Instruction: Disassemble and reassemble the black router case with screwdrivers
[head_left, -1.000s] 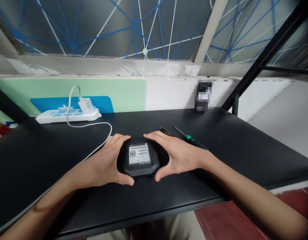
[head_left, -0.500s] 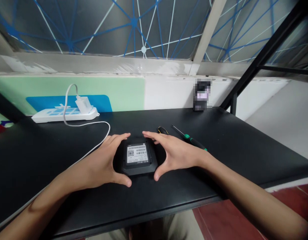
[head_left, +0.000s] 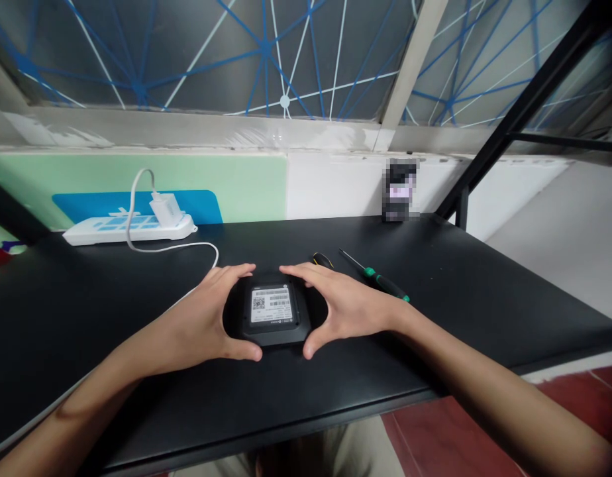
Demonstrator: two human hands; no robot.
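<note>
A squarish black electronic device (head_left: 302,317) lies flat on the black table, its top bearing a white label (head_left: 271,306) with a QR code and barcodes. Curved around its left side is my left hand (head_left: 211,315), fingers at the far edge and thumb by the near-left corner. My right hand (head_left: 343,305) mirrors it on the other side, thumb by the near-right corner. Both hands are open in a C shape, with gaps between palms and device. Whether the fingertips touch it I cannot tell.
Beyond my right hand lie a green-and-black screwdriver (head_left: 385,283) and a black-and-yellow handle (head_left: 322,260), partly hidden. A white power strip (head_left: 102,232) with a plugged-in charger (head_left: 165,209) stands at the back left. Its white cable (head_left: 187,246) passes under my left arm. A blurred-out object (head_left: 399,191) leans against the wall.
My left thumb has come slightly closer to the device's near edge, and the hands frame it a little more tightly. The device has stayed in place; the view has shifted slightly.
</note>
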